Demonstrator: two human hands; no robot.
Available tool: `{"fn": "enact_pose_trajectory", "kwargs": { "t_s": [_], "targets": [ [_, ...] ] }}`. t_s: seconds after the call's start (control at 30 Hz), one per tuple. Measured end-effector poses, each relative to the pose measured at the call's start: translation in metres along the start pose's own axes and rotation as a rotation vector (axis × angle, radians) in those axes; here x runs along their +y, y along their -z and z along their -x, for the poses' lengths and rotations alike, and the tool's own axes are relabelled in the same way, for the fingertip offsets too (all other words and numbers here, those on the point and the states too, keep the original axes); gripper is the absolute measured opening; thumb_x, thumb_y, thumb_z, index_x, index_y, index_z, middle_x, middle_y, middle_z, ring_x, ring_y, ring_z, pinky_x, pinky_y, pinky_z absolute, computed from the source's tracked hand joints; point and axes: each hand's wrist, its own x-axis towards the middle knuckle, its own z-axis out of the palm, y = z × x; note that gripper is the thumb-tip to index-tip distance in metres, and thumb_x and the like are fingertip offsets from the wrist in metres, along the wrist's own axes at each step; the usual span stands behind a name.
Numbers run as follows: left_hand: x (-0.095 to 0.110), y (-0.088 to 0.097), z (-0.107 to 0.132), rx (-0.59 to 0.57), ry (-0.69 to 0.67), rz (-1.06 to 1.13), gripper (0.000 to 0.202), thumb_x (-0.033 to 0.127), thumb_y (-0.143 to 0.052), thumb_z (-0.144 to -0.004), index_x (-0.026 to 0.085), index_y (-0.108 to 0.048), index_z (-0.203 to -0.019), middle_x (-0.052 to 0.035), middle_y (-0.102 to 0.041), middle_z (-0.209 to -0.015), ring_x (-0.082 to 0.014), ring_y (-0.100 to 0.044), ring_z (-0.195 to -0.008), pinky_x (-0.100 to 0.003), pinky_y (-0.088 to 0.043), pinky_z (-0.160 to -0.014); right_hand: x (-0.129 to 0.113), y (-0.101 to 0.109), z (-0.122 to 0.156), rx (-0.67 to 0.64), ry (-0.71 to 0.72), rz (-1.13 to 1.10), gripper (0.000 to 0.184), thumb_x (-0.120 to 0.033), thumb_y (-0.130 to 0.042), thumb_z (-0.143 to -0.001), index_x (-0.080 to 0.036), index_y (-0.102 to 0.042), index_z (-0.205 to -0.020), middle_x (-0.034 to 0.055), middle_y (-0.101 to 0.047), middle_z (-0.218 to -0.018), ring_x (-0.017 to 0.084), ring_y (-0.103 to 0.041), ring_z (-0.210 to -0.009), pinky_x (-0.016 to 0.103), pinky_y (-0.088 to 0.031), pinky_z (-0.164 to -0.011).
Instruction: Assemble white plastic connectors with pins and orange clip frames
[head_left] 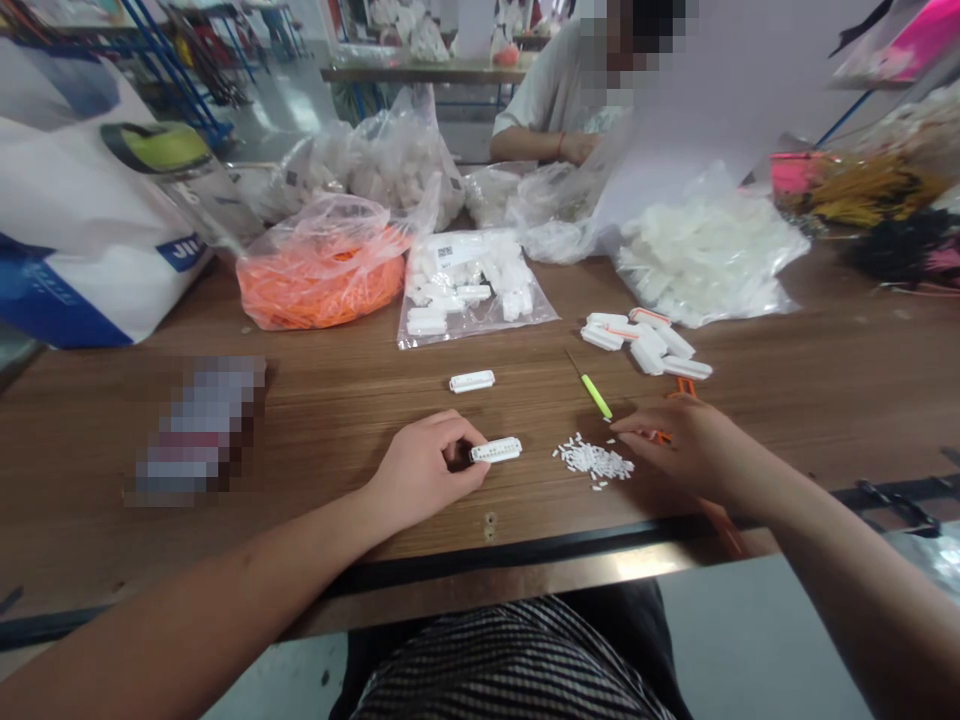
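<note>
My left hand (pixel 424 470) is shut on a white plastic connector housing (pixel 496 450), pinching it at one end just above the wooden table. My right hand (pixel 682 450) rests low with its fingers spread, beside a small heap of tiny white plastic pieces (pixel 594 461). A green-handled pick (pixel 592 390) lies just beyond those fingertips. An orange plastic strip (pixel 681 388) runs under my right hand, and its middle is hidden there. A second white housing (pixel 472 381) lies alone between my hands, farther forward. Several more housings form a loose pile (pixel 637 342) ahead of my right hand.
A bag of orange strips (pixel 322 282) and a clear bag of white parts (pixel 469 290) lie at the table's far side, among other white-filled bags (pixel 705 260). A large printed tote bag (pixel 75 220) stands far left. A blurred packet (pixel 199 430) lies left. A co-worker (pixel 559 110) sits opposite.
</note>
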Motion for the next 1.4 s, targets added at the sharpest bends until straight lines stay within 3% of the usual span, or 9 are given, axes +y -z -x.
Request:
{"fn": "enact_pose_trajectory", "kwargs": {
  "t_s": [0.4, 0.67, 0.77, 0.87, 1.0, 1.13, 1.4],
  "targets": [
    [0.001, 0.0, 0.0, 0.013, -0.016, -0.01, 0.006, 0.022, -0.065, -0.075, 0.019, -0.068, -0.079, 0.0032, -0.053, -0.065, -0.0099, -0.047, -0.056, -0.024, -0.037, -0.055, -0.019, -0.012, 0.005, 0.042, -0.177, 0.147, 0.028, -0.026, -0.054, -0.078, -0.023, -0.06, -0.051, -0.0014, -0.063, -0.053, 0.017, -0.057, -0.054, 0.032, -0.037, -0.062],
    [0.001, -0.001, 0.0, 0.004, -0.009, 0.0, 0.007, 0.023, -0.066, -0.075, 0.019, -0.068, -0.081, 0.003, -0.054, -0.067, -0.0095, -0.047, -0.057, -0.023, -0.038, -0.057, -0.019, -0.016, -0.002, 0.068, -0.394, -0.102, 0.017, -0.034, -0.061, -0.072, -0.023, -0.072, -0.064, -0.0019, -0.063, -0.051, 0.015, -0.057, -0.049, 0.027, -0.038, -0.048],
    [0.001, -0.001, 0.0, 0.005, -0.005, 0.014, 0.007, 0.024, -0.066, -0.075, 0.02, -0.068, -0.08, 0.0029, -0.054, -0.067, -0.0099, -0.047, -0.057, -0.024, -0.038, -0.057, -0.038, -0.011, -0.01, 0.086, -0.298, -0.228, 0.017, -0.032, -0.062, -0.075, -0.022, -0.071, -0.065, -0.0022, -0.063, -0.051, 0.013, -0.055, -0.048, 0.027, -0.039, -0.048],
    [0.001, -0.001, 0.0, 0.012, -0.001, 0.025, 0.006, 0.023, -0.065, -0.075, 0.02, -0.069, -0.079, 0.0031, -0.053, -0.066, -0.0097, -0.047, -0.057, -0.023, -0.038, -0.056, -0.065, -0.011, -0.022, 0.061, -0.09, -0.346, 0.016, -0.027, -0.061, -0.077, -0.022, -0.068, -0.062, -0.0014, -0.067, -0.06, 0.013, -0.059, -0.057, 0.027, -0.044, -0.057],
    [0.001, -0.001, -0.001, 0.012, 0.008, 0.03, 0.007, 0.022, -0.065, -0.075, 0.02, -0.069, -0.08, 0.0035, -0.052, -0.066, -0.0098, -0.046, -0.057, -0.023, -0.037, -0.055, -0.091, -0.02, -0.039, 0.036, 0.135, -0.301, 0.013, -0.018, -0.061, -0.077, -0.021, -0.066, -0.065, -0.003, -0.064, -0.06, 0.012, -0.057, -0.06, 0.032, -0.044, -0.072],
    [0.003, -0.001, -0.001, 0.011, 0.019, 0.042, 0.006, 0.02, -0.066, -0.074, 0.02, -0.069, -0.079, 0.0037, -0.052, -0.066, -0.0097, -0.046, -0.057, -0.023, -0.037, -0.056, -0.094, -0.029, -0.05, 0.024, 0.238, -0.216, 0.013, -0.013, -0.061, -0.076, -0.019, -0.064, -0.065, -0.0042, -0.061, -0.058, 0.01, -0.054, -0.056, 0.033, -0.04, -0.077],
    [0.002, -0.002, -0.001, 0.009, 0.028, 0.026, 0.006, 0.02, -0.066, -0.074, 0.02, -0.068, -0.08, 0.0035, -0.053, -0.066, -0.0102, -0.047, -0.058, -0.024, -0.037, -0.058, -0.094, -0.029, -0.055, 0.004, 0.295, -0.107, 0.013, -0.009, -0.061, -0.073, -0.017, -0.065, -0.063, -0.003, -0.062, -0.057, 0.011, -0.052, -0.057, 0.031, -0.038, -0.076]
  ]
}}
